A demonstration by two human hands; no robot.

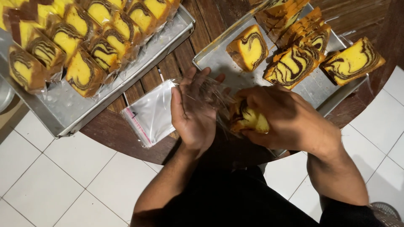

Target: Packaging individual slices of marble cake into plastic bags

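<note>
My right hand (pixel 283 114) grips a slice of yellow and brown marble cake (pixel 247 118) and pushes it into the mouth of a clear plastic bag (pixel 210 93). My left hand (pixel 192 110) holds that bag, fingers spread along its side, over the edge of a round dark wooden table (pixel 176 63). A metal tray (pixel 219 63) behind my hands carries several unwrapped marble cake slices (pixel 293 63).
A second metal tray (pixel 63 109) at the left holds several bagged cake slices (pixel 86 73). A small stack of empty clear bags (pixel 149 115) lies on the table edge between the trays. White floor tiles (pixel 50 180) show below the table.
</note>
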